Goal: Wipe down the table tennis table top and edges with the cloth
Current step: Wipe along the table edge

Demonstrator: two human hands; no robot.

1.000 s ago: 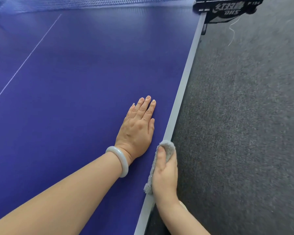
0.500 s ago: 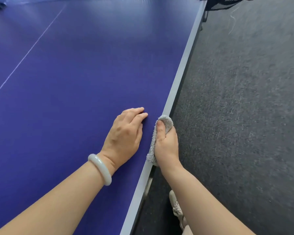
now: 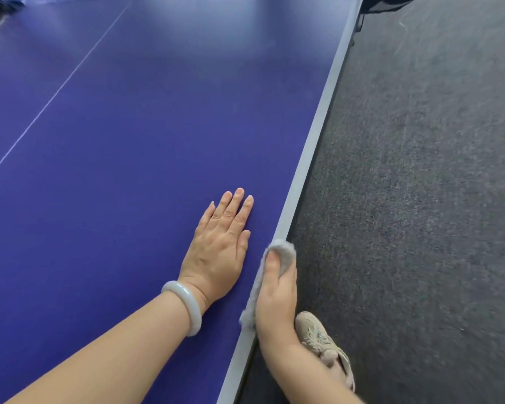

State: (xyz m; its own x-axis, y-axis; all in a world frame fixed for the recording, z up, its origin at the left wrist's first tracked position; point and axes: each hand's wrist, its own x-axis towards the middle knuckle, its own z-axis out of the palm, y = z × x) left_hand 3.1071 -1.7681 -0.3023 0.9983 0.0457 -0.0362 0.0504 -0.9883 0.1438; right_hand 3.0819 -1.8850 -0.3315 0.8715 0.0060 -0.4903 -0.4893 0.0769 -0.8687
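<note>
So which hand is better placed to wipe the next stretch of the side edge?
Right. The right hand grips the cloth, pressed against the pale side edge. The left hand lies flat on the blue top, holding nothing, probably best left bracing.

A single wide-angle camera on the person's head gives the only view. The person is at the right side of the table (image 3: 129, 170), and the camera looks forward and steeply down. It faces along the table's pale edge (image 3: 318, 135), which runs diagonally from the bottom centre to the top right, where the frame cuts off a dark net fitting (image 3: 391, 2). The blue top fills the left two thirds and the grey floor (image 3: 420, 199) the right third. The camera is near: the left hand (image 3: 219, 246) and the right hand (image 3: 277, 293), gripping the cloth (image 3: 283, 250), show large in the lower middle. A shoe (image 3: 318, 336) shows almost straight below.
</note>
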